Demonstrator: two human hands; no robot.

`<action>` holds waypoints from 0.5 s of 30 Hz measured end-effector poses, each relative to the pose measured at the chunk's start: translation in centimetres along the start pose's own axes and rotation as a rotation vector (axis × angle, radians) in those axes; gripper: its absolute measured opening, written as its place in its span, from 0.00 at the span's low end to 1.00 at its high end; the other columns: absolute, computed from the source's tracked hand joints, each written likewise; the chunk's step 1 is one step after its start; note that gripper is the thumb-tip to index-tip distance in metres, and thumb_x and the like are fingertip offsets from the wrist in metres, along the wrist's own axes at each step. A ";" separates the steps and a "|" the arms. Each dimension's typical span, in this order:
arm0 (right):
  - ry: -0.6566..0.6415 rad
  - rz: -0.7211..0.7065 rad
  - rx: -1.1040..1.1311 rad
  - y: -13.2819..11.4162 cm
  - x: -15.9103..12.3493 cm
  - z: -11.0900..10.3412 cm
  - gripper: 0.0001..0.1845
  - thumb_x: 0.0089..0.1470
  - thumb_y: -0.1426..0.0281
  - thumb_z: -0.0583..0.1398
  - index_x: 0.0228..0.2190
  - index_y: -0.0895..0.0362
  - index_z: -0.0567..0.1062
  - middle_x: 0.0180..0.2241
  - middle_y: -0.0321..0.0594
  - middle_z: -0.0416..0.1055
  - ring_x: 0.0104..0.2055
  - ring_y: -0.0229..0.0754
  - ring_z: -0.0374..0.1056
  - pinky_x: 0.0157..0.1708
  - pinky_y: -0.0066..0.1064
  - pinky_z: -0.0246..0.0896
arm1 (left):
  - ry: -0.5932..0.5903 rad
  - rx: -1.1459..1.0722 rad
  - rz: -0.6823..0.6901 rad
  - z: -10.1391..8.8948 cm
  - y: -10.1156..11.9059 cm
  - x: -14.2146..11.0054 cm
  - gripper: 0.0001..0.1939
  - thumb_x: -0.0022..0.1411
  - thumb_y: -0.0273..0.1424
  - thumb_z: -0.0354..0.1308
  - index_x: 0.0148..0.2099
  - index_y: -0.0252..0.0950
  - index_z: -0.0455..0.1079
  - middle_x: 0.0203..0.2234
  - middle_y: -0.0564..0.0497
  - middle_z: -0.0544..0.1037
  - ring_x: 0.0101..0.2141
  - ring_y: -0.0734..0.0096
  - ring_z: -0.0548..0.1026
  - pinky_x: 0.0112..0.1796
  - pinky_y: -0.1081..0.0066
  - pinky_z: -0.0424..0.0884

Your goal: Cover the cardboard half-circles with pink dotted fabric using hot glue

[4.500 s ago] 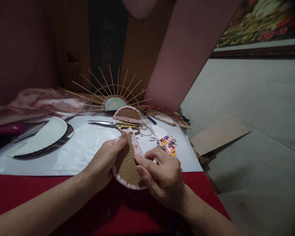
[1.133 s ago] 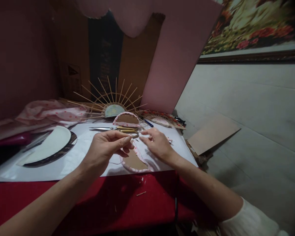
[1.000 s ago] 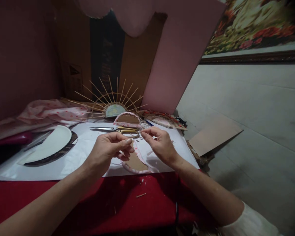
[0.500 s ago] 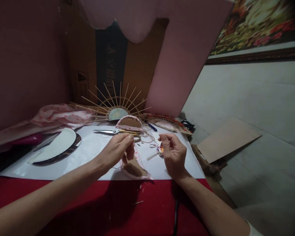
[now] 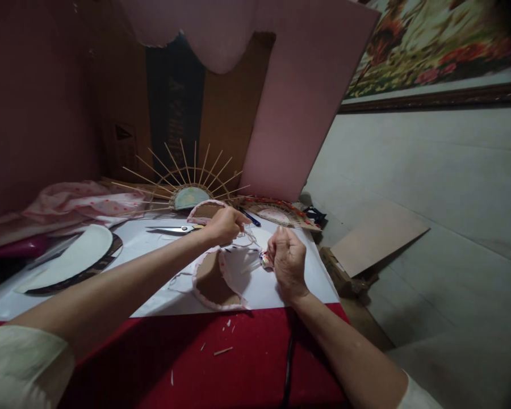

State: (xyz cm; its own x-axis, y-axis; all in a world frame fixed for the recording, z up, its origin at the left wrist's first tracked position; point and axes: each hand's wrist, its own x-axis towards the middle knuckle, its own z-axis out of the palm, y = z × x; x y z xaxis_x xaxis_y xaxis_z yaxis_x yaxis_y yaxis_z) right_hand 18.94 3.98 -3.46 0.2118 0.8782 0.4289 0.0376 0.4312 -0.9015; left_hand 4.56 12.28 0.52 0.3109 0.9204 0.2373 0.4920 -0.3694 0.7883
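My left hand [image 5: 229, 225] stretches forward over the table, fingers pinched together beside a tangle of pale string [image 5: 249, 237]; what they hold, if anything, is too small to make out. It partly covers the scissors [image 5: 174, 229] and a cardboard half-round with a pink spotted cloth edge [image 5: 208, 211]. My right hand [image 5: 287, 258] is closed in a fist, its contents hidden, next to a small multicoloured object [image 5: 264, 259]. Between my forearms lies a second cloth-edged cardboard half-round [image 5: 215, 281] on the white sheet [image 5: 153, 301].
A half-round frame of radiating thin sticks [image 5: 191, 196] stands at the back. A white crescent-shaped piece [image 5: 74, 255] lies left, near pink spotted cloth [image 5: 85, 201]. A blue pen [image 5: 252, 218] and a red-edged fan-shaped piece [image 5: 276, 211] lie behind. Scraps dot the red cloth [image 5: 187, 363].
My left hand has moved forward, away from the nearer half-round, towards the string and scissors. My right hand has curled tighter into a fist. The whole view has shifted slightly.
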 end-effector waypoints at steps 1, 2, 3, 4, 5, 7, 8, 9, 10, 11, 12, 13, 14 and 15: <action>-0.008 0.038 0.060 0.1 0.1 0.2 0.21 0.58 0.52 0.52 0.22 0.54 0.61 0.16 0.27 0.55 0.15 0.30 0.50 0.14 0.24 0.44 | -0.004 0.002 0.014 0.3 0.0 0.0 0.09 0.41 0.20 0.56 0.23 0.34 0.76 0.16 0.53 0.74 0.20 0.72 0.69 0.24 0.73 0.60; -0.024 0.069 0.113 0.1 0.1 0.3 0.20 0.57 0.53 0.55 0.23 0.55 0.63 0.17 0.27 0.57 0.15 0.30 0.51 0.14 0.23 0.46 | -0.009 0.000 0.028 0.5 0.0 -0.2 0.10 0.42 0.20 0.55 0.24 0.34 0.76 0.17 0.53 0.74 0.21 0.71 0.69 0.24 0.73 0.60; -0.049 0.091 0.150 0.2 0.1 0.4 0.18 0.56 0.55 0.57 0.25 0.55 0.65 0.18 0.27 0.60 0.15 0.30 0.54 0.14 0.23 0.48 | -0.016 -0.006 0.042 0.5 0.1 -0.5 0.10 0.43 0.21 0.54 0.24 0.35 0.76 0.17 0.53 0.74 0.21 0.71 0.69 0.24 0.73 0.60; -0.083 0.101 0.168 0.2 0.2 0.5 0.17 0.55 0.56 0.58 0.26 0.56 0.66 0.19 0.29 0.62 0.16 0.30 0.56 0.15 0.23 0.50 | -0.026 -0.016 0.055 0.4 0.3 -1.0 0.10 0.45 0.23 0.52 0.24 0.35 0.75 0.16 0.53 0.73 0.22 0.71 0.69 0.24 0.73 0.60; -0.114 0.105 0.180 0.2 0.1 0.6 0.15 0.54 0.57 0.58 0.27 0.56 0.67 0.20 0.30 0.63 0.17 0.31 0.58 0.16 0.23 0.52 | -0.040 -0.031 0.066 0.2 0.5 -1.5 0.10 0.47 0.24 0.51 0.24 0.35 0.74 0.16 0.54 0.71 0.21 0.71 0.68 0.23 0.73 0.60; -0.171 0.118 0.217 0.3 0.1 0.6 0.13 0.54 0.59 0.59 0.28 0.57 0.68 0.22 0.31 0.65 0.19 0.31 0.60 0.18 0.23 0.55 | -0.072 -0.066 0.081 -0.2 1.0 -2.8 0.10 0.49 0.26 0.49 0.24 0.35 0.71 0.18 0.53 0.72 0.23 0.71 0.69 0.23 0.74 0.61; -0.199 0.127 0.236 0.3 0.0 0.6 0.13 0.54 0.59 0.59 0.28 0.57 0.68 0.22 0.31 0.65 0.20 0.31 0.60 0.18 0.24 0.56 | -0.086 -0.084 0.084 -0.4 1.2 -3.5 0.10 0.50 0.26 0.48 0.24 0.35 0.69 0.19 0.53 0.73 0.23 0.71 0.70 0.23 0.75 0.62; -0.227 0.136 0.253 0.3 0.0 0.6 0.13 0.54 0.59 0.58 0.28 0.57 0.68 0.22 0.31 0.65 0.20 0.32 0.60 0.18 0.24 0.56 | -0.093 -0.102 0.085 -0.6 1.3 -4.2 0.10 0.52 0.26 0.47 0.25 0.35 0.69 0.21 0.52 0.73 0.24 0.71 0.70 0.23 0.75 0.63; -0.255 0.144 0.268 0.3 -0.1 0.6 0.14 0.54 0.59 0.58 0.27 0.56 0.68 0.22 0.31 0.65 0.19 0.31 0.60 0.18 0.24 0.56 | -0.099 -0.118 0.086 -0.7 1.3 -4.9 0.10 0.53 0.27 0.47 0.26 0.35 0.68 0.21 0.52 0.73 0.24 0.72 0.70 0.23 0.75 0.63; -0.282 0.153 0.282 0.3 -0.2 0.7 0.15 0.55 0.58 0.58 0.25 0.56 0.67 0.21 0.30 0.64 0.19 0.31 0.59 0.17 0.24 0.56 | -0.102 -0.133 0.086 -0.8 1.3 -5.6 0.10 0.55 0.28 0.46 0.27 0.35 0.67 0.21 0.52 0.73 0.23 0.72 0.69 0.23 0.75 0.64; -0.310 0.163 0.292 0.2 -0.2 0.7 0.17 0.55 0.58 0.58 0.23 0.56 0.65 0.19 0.29 0.62 0.17 0.30 0.58 0.16 0.24 0.55 | -0.099 -0.146 0.088 -0.8 1.2 -6.2 0.11 0.57 0.29 0.45 0.28 0.35 0.67 0.21 0.52 0.72 0.23 0.73 0.68 0.23 0.74 0.64; -0.337 0.176 0.299 0.2 -0.3 0.8 0.19 0.55 0.57 0.58 0.20 0.56 0.64 0.18 0.28 0.60 0.16 0.30 0.55 0.15 0.23 0.53 | -0.092 -0.158 0.088 -0.8 1.1 -6.8 0.12 0.59 0.30 0.45 0.29 0.34 0.67 0.21 0.52 0.71 0.22 0.73 0.67 0.23 0.74 0.64; -0.363 0.192 0.304 0.1 -0.4 0.9 0.21 0.55 0.56 0.58 0.19 0.56 0.63 0.16 0.27 0.58 0.14 0.29 0.53 0.13 0.23 0.51 | -0.081 -0.168 0.089 -0.8 0.9 -7.4 0.12 0.60 0.32 0.44 0.30 0.34 0.67 0.21 0.52 0.70 0.22 0.74 0.66 0.23 0.74 0.64; -0.386 0.209 0.307 0.0 -0.5 0.9 0.22 0.55 0.55 0.58 0.18 0.56 0.62 0.15 0.27 0.57 0.13 0.29 0.52 0.12 0.23 0.49 | -0.073 -0.179 0.090 -0.7 0.8 -7.9 0.13 0.62 0.34 0.44 0.32 0.34 0.67 0.21 0.53 0.70 0.21 0.75 0.65 0.22 0.74 0.64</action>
State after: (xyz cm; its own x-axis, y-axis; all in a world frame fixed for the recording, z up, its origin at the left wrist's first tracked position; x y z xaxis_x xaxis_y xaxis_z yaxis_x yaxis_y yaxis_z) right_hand 17.95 3.73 -3.60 -0.1929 0.9391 0.2843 -0.2661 0.2288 -0.9364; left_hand 1.91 4.82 -0.35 0.4083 0.8706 0.2747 0.3096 -0.4151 0.8555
